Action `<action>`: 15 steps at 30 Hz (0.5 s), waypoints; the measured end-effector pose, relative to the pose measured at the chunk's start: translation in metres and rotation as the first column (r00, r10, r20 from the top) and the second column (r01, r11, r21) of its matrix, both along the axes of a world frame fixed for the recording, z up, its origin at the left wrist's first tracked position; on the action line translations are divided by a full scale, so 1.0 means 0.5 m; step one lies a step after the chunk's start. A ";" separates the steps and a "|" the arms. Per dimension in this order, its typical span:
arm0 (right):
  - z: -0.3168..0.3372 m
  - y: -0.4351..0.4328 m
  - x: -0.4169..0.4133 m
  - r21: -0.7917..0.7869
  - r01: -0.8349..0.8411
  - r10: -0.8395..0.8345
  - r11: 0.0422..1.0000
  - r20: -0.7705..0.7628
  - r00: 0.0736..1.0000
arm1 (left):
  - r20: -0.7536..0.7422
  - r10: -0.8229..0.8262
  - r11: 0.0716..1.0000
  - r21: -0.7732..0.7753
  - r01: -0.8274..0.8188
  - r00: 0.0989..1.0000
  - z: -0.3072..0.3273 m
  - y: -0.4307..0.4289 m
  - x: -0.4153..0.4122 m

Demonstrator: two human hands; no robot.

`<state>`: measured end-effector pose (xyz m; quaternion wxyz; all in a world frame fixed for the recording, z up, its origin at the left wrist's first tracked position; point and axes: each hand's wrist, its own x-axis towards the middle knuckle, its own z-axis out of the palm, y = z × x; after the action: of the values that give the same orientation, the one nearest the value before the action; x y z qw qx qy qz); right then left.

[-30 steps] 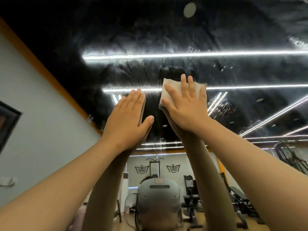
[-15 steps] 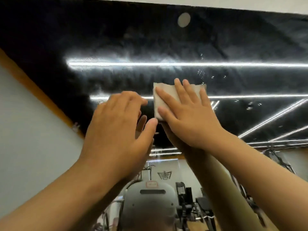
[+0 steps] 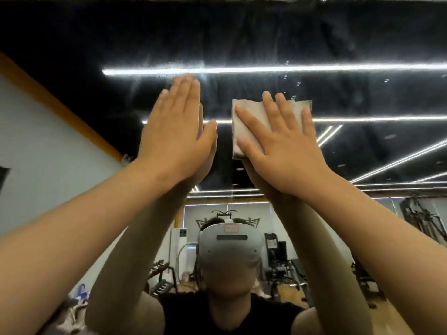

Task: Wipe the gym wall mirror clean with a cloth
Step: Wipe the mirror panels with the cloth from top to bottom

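Beige, folded square cloth (image 3: 251, 106) lies flat against the large gym wall mirror (image 3: 338, 32), in its upper part, pinned there by the right hand (image 3: 283, 151). That hand's fingers are straight and spread across the cloth, with the thumb low at its left edge and the arm stretched up. The left hand (image 3: 176, 134) is raised just beside it, palm to the glass, four fingers straight and pressed together, thumb apart. One cloth, two hands, both arms reaching upward, their reflections meeting them.
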<state>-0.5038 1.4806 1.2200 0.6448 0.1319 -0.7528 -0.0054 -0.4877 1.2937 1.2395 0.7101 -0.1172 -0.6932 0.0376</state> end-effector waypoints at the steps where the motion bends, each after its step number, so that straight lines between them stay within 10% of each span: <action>1: 0.026 0.002 0.001 -0.002 -0.004 0.004 1.000 0.003 1.000 | 0.024 0.008 1.000 0.000 -0.008 1.000 -0.002 -0.002 -0.005; 15: 0.405 -0.012 0.001 -0.060 -0.009 0.009 0.998 0.009 1.000 | -0.061 -0.218 0.976 0.003 0.218 0.974 0.129 -0.007 0.029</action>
<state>-0.5035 1.4745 1.4227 0.6451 0.1157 -0.7550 0.0208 -0.4732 1.2904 1.3041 0.7310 -0.1879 -0.6547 -0.0405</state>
